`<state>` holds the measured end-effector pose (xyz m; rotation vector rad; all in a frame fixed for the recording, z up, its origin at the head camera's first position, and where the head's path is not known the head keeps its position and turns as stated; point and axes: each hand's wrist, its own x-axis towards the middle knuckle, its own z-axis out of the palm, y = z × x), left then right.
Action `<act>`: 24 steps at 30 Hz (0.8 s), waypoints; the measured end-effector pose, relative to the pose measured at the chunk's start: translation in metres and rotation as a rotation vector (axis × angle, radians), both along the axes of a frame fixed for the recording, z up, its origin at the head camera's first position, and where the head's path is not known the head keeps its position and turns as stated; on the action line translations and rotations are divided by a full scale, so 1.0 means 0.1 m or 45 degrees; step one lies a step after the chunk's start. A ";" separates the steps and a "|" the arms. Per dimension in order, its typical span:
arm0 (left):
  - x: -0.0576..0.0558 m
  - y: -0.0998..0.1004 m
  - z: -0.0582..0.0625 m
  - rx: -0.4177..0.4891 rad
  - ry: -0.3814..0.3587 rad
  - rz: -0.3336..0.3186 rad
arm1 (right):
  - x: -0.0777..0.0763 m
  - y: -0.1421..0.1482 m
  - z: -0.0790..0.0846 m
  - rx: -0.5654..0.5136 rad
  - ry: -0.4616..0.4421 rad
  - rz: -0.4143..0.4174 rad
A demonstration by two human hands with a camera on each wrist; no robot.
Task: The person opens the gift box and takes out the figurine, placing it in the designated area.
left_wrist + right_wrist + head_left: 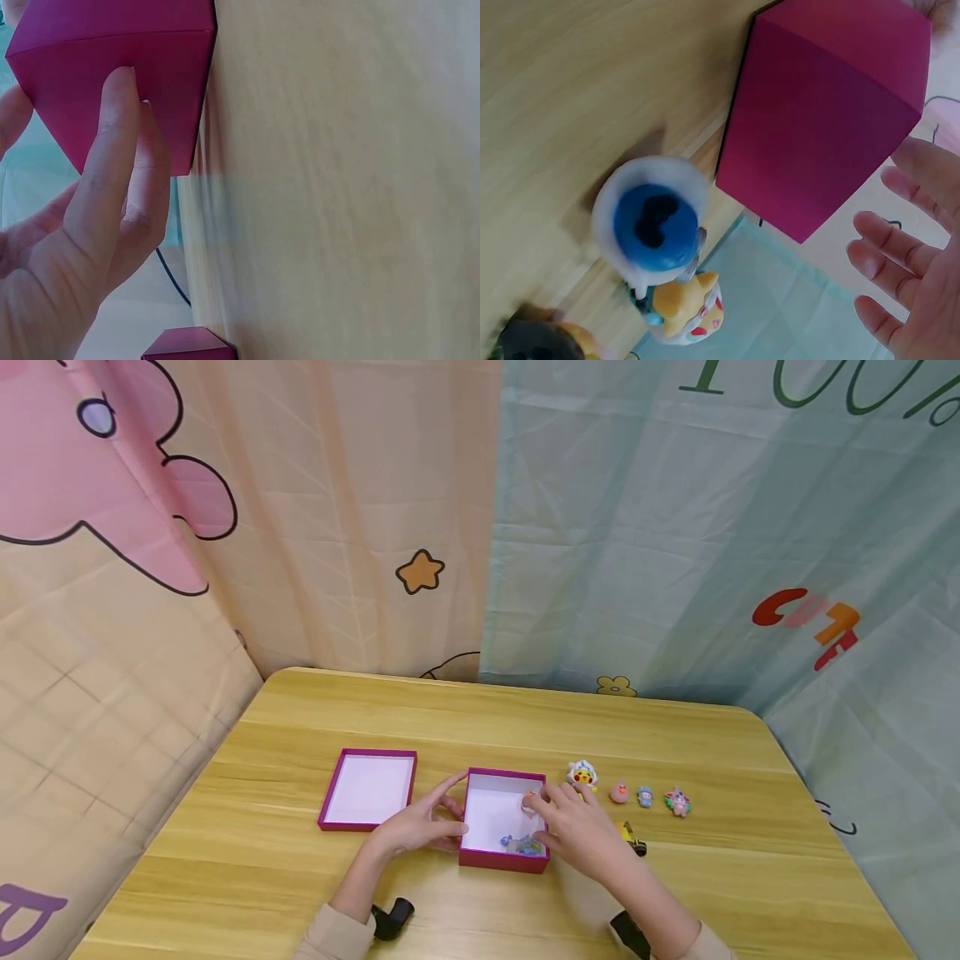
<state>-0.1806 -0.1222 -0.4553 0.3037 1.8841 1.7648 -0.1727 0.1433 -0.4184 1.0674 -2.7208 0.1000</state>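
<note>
A magenta box [504,860] with a white inside stands uncovered on the table. My left hand [423,822] touches its left wall; in the left wrist view, extended fingers [116,127] press on the magenta side. Over the right wall reaches my right hand [577,827], its thumb and index apart near the rim. By the index fingertip, inside the box, is a small white and orange toy [528,803]. Small bluish toys [525,845] lie at the box's front right. In the right wrist view the visible fingers [889,262] hang spread and bare; the other fingertips are hidden behind the box.
The box's lid [371,789] lies inside up on the left. Right of the box stand a yellow hooded figure [582,774], a pink duck [618,792], a blue figure [645,797], a pink-green one [678,802] and a yellow-black toy [632,837]. A white-blue round toy [649,217] is closer.
</note>
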 end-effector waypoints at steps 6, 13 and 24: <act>0.00 0.00 -0.01 -0.011 -0.001 0.004 | -0.02 -0.09 0.00 0.048 -0.040 0.049; 0.00 0.00 0.00 -0.011 0.004 0.002 | -0.04 -0.17 -0.01 0.179 -0.048 0.112; 0.00 0.00 -0.02 -0.007 0.002 0.002 | -0.09 -0.24 -0.02 0.297 -0.071 0.196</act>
